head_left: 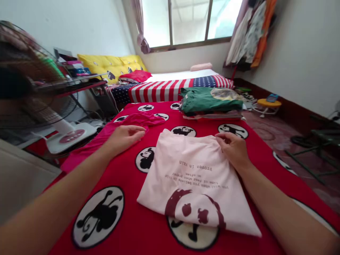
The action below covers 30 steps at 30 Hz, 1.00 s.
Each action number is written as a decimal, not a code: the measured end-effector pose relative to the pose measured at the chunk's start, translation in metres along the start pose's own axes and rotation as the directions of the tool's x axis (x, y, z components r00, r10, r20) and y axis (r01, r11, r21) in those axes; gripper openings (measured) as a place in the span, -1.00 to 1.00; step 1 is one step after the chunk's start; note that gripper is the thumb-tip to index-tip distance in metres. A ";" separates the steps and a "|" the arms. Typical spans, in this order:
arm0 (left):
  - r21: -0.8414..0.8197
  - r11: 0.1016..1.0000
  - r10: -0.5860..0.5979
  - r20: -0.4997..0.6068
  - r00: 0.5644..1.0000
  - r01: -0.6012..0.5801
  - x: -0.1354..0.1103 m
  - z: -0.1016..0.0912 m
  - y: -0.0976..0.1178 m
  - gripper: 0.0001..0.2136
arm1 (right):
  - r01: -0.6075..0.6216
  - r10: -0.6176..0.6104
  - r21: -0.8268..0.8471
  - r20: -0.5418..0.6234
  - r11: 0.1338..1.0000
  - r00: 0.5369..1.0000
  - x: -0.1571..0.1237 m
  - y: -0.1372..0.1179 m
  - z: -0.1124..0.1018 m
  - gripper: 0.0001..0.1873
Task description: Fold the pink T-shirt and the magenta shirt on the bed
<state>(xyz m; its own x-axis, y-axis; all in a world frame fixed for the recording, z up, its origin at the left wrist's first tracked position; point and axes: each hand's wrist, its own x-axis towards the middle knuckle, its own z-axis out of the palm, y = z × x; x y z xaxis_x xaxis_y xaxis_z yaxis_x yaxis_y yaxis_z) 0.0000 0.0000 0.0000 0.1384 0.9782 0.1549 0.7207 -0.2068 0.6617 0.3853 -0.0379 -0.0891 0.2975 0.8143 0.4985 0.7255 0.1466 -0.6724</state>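
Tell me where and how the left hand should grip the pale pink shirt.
Pinch the pale pink printed shirt at its far left corner, probably coming from the left. It lies flat, offering a thin edge there; the left hand is on that side, and the right hand is at the far right corner.

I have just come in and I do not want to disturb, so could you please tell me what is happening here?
A person is handling a pale pink fabric shirt with dark red print, lying flat on a red cloth with black figures in white circles. The right hand has its fingers at the shirt's far right corner. The left hand is near a crumpled bright pink garment; contact is unclear. Beyond lies a clothes stack.
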 end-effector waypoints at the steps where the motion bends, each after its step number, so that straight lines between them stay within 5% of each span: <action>1: 0.147 0.988 0.052 0.013 0.999 -0.053 0.006 0.021 0.014 -0.56 | -0.002 -0.001 -0.074 -0.047 0.997 0.999 0.004 0.001 -0.003 -0.74; 3: 0.328 0.942 0.050 0.065 0.997 -0.069 0.018 0.057 0.032 -0.41 | -0.072 0.061 -0.261 -0.053 0.963 0.997 0.011 0.004 -0.013 -0.70; 5: 0.403 0.913 0.012 0.118 0.993 -0.059 0.028 0.081 0.039 -0.36 | -0.147 0.186 -0.386 0.066 0.911 0.980 0.017 0.008 -0.024 -0.62; 9: 0.378 0.918 0.093 0.097 0.991 -0.123 0.035 0.099 0.042 -0.65 | -0.104 0.204 -0.316 0.299 0.943 0.932 0.018 0.013 -0.034 -0.73; 14: 0.189 0.904 0.421 -0.228 0.878 -0.385 0.033 0.109 0.036 -0.81 | -0.086 0.084 0.019 0.100 0.996 0.991 0.014 0.015 -0.023 -0.78; 18: 0.333 0.890 0.375 -0.150 0.915 -0.311 0.038 0.121 0.025 -0.82 | -0.030 0.048 -0.240 0.069 0.970 0.996 0.012 0.018 -0.020 -0.81; 22: 0.267 0.876 0.465 -0.243 0.851 -0.403 0.030 0.118 0.043 -0.80 | 0.038 -0.059 -0.370 -0.047 0.928 0.997 0.012 -0.001 -0.023 -0.85; 24: 0.099 0.861 0.508 -0.135 0.851 -0.499 0.018 0.119 0.061 -0.79 | 0.055 -0.044 -0.286 0.043 0.957 0.998 0.012 -0.013 -0.021 -0.88; 26: -0.015 0.827 0.560 0.096 0.823 -0.561 0.005 0.126 0.074 -0.70 | 0.052 -0.007 -0.194 0.223 0.980 0.975 0.009 -0.019 -0.017 -0.88; 28: 0.044 0.792 0.578 0.267 0.772 -0.608 -0.006 0.141 0.078 -0.60 | 0.045 0.021 -0.187 0.334 0.981 0.942 0.006 -0.019 -0.012 -0.88; 30: 0.187 0.752 0.554 0.342 0.759 -0.632 -0.013 0.156 0.073 -0.49 | 0.049 0.033 -0.282 0.280 0.958 0.959 0.006 -0.015 -0.013 -0.87</action>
<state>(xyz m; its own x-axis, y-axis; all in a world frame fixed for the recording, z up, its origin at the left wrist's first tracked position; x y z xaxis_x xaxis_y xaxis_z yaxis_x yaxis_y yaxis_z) 0.1568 -0.0243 -0.0675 0.7364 0.6352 0.2329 0.5814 -0.7702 0.2621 0.3843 -0.0423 -0.0695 0.1360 0.9434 0.3026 0.8846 0.0219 -0.4659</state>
